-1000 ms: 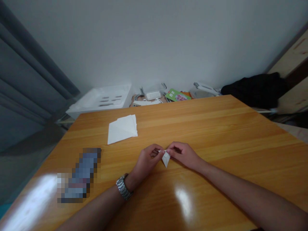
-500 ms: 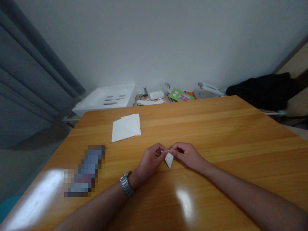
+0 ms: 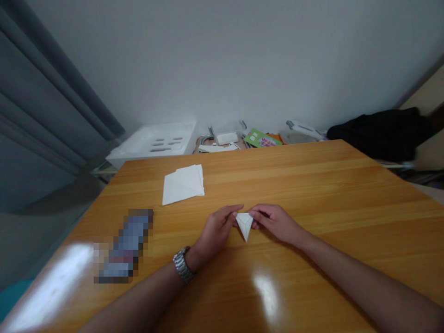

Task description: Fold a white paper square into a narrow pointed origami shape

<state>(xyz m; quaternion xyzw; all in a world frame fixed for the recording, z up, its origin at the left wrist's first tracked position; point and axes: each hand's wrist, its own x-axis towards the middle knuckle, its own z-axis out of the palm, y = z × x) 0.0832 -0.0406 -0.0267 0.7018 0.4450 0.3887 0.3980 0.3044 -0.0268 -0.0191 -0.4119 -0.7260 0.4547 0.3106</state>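
Note:
A small white folded paper, shaped like a kite with its tip toward me, is between my two hands over the table. My left hand, with a metal watch on the wrist, pinches its upper left corner; the index finger reaches out along the far side. The upper right corner is between the thumb and fingers of my right hand. Crease lines show on the paper's face. Beyond my left hand lie white paper sheets, slightly fanned.
A pixelated flat object lies on the wooden table at the left. Past the far edge are a white tray, a green booklet, plastic containers and black cloth. A grey curtain hangs at the left.
My fingertips have moved apart from the paper's top middle to its two upper corners. More of the paper's creased face now shows, and my left index finger has straightened.

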